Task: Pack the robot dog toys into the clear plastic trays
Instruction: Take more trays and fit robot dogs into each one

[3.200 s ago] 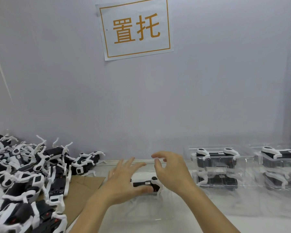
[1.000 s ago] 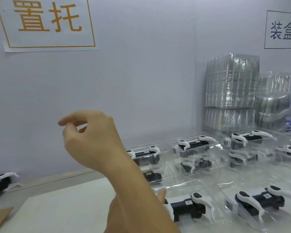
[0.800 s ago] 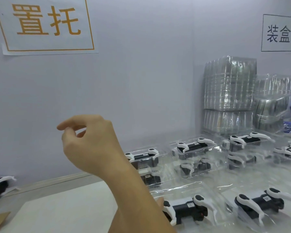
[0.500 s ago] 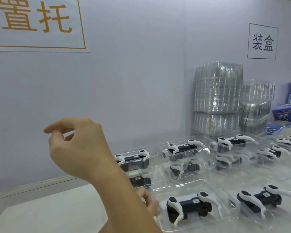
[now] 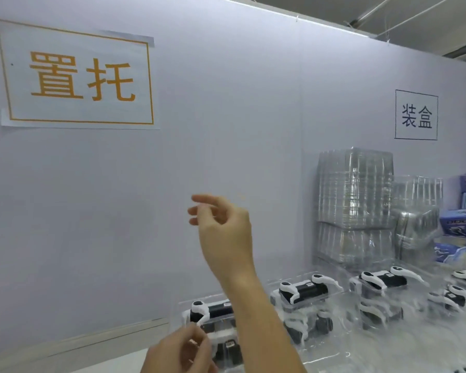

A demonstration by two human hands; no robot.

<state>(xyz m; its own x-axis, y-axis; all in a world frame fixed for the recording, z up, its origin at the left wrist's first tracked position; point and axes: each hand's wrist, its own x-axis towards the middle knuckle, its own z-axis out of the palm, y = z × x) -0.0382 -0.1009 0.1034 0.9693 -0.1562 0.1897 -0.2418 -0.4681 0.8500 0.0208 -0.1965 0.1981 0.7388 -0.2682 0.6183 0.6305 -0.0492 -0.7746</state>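
Several black-and-white robot dog toys lie in clear plastic trays along the wall: one [image 5: 213, 309] at the left, one [image 5: 304, 290] in the middle, one [image 5: 382, 279] further right. My right hand [image 5: 222, 230] is raised in the air above them, fingers loosely curled and apart, holding nothing. My left hand [image 5: 180, 354] is low at the bottom edge, fingers curled against the front of the leftmost clear tray [image 5: 228, 328]. Whether it grips the tray I cannot tell. My right forearm crosses in front of that tray.
Tall stacks of empty clear trays [image 5: 355, 200] stand against the wall at the right, with a lower stack [image 5: 414, 222] beside them. Blue printed boxes [image 5: 460, 222] sit at the far right. Two paper signs hang on the wall [image 5: 226, 130].
The view has tilted up and swung. My right hand now sits further right in the frame with its fingers more apart. My left hand shows to the left of the right forearm.
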